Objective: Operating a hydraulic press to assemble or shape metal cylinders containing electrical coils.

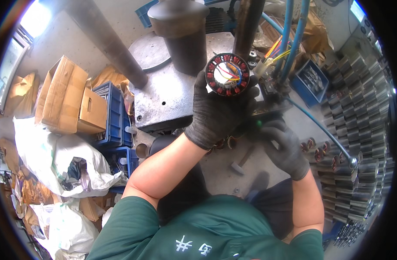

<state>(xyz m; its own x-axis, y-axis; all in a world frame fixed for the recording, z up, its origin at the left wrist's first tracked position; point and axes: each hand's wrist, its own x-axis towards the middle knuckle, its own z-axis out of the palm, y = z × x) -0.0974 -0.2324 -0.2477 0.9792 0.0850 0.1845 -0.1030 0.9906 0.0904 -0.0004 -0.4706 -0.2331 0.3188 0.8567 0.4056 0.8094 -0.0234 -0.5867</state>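
"In the head view, up by the metal base (170, 104), what have we got?"

"I see a motor ring (227, 90) raised in the left hand (220, 110), its face turned up toward me. Thumb and fingers are closed about its rim, gripping from opposite sides."

"And the right hand (287, 149)?"

"Lower down and well apart from the ring, half curled. It's blurred, so I can't tell whether its fingers hold anything."

"How would the ring handle?"

"Heavy for its size, I'd judge, and stiff all round. The red windings (215, 84) look like the part most easily harmed, and the loose wires (234, 79) across the middle are soft enough to snag."

"Where would you take hold?"

"On the black outer rim, two opposite sides, never by the wires."

"Slippery?"

"Not very, I'd guess. The dark glove (202, 125) should bite well, though from here I couldn't spot oil."
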